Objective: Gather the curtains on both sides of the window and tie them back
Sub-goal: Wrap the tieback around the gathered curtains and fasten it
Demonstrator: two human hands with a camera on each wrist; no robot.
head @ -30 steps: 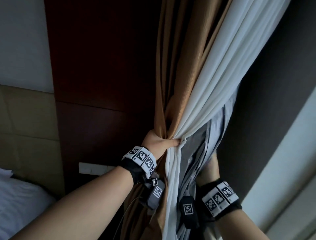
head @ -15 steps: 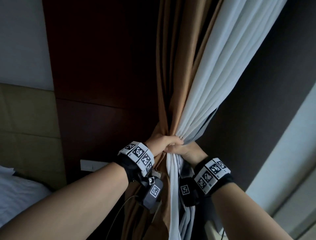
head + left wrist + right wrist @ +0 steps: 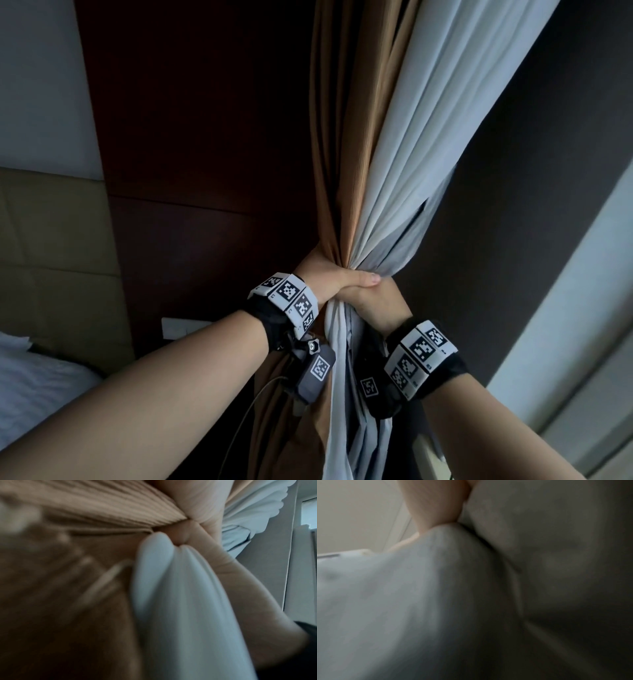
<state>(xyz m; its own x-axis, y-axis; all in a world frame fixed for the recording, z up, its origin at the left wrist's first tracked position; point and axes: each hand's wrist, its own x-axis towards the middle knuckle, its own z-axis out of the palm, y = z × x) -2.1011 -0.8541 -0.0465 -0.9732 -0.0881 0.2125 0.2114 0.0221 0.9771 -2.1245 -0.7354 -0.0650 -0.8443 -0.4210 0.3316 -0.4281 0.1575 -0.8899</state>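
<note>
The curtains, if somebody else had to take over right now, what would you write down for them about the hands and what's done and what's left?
Left hand: grips the gathered bundle at its pinch point, fingers wrapped round the brown curtain and white curtain.
Right hand: holds the same bundle from the window side, just under the left hand and touching it.
Done: this side's curtains are pulled together into one tight bunch, next to the dark wood wall panel.
Left: no tie-back is in view, so the bundle is not yet tied. The window's other side is out of view, so its state is unknown.
</note>
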